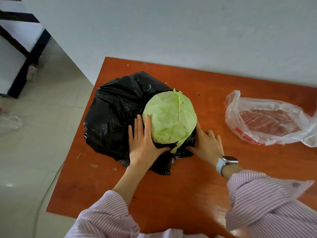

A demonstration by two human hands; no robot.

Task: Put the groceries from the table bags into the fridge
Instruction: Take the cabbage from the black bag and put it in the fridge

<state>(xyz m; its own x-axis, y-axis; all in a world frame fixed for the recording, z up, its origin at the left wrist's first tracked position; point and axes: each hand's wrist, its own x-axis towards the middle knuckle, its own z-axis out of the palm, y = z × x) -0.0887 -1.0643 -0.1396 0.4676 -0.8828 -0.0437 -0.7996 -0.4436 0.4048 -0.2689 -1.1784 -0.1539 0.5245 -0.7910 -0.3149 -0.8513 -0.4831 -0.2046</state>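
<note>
A pale green cabbage (169, 117) sits on a crumpled black plastic bag (113, 115) on the orange-brown table (171, 189). My left hand (143, 143) lies against the cabbage's left side with fingers straight and thumb under its near edge. My right hand (206, 143) touches its right side, fingers spread on the bag and table. A clear plastic bag of raw red meat (267, 121) lies at the right of the table.
A white wall runs behind the table. Pale tiled floor (42, 134) lies to the left, with a crumpled clear bag (10, 122) on it and a dark frame (25, 62) at the far left. Small green scraps dot the table.
</note>
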